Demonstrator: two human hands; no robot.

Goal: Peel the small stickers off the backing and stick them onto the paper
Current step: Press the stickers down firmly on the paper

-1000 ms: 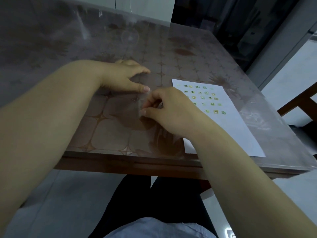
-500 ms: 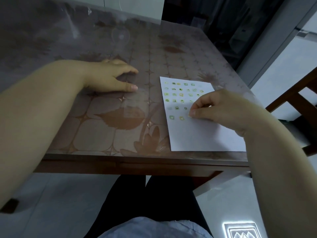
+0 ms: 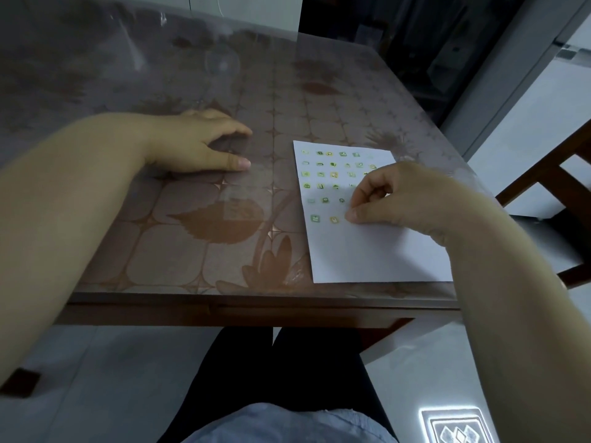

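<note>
A white paper (image 3: 377, 251) lies on the table at the right, with several small green and yellow stickers (image 3: 332, 174) in rows on its upper half. My right hand (image 3: 396, 196) rests on the paper with curled fingers. Its thumb and forefinger tips pinch together on the sheet just right of a yellow sticker (image 3: 333, 219) in the lowest row. The small sticker between them is hidden. A clear backing sheet (image 3: 244, 203) lies flat left of the paper, barely visible. My left hand (image 3: 198, 142) rests on its far edge, thumb and fingers pressed flat.
The table (image 3: 179, 257) has a brown flower-patterned cover under clear film; its near edge runs just below the paper. A wooden chair (image 3: 563, 174) stands at the right. My legs are under the table's front edge.
My right hand left the backing sheet and crossed right to the paper, then settled low in the sticker rows. My left hand has stayed on the backing.
</note>
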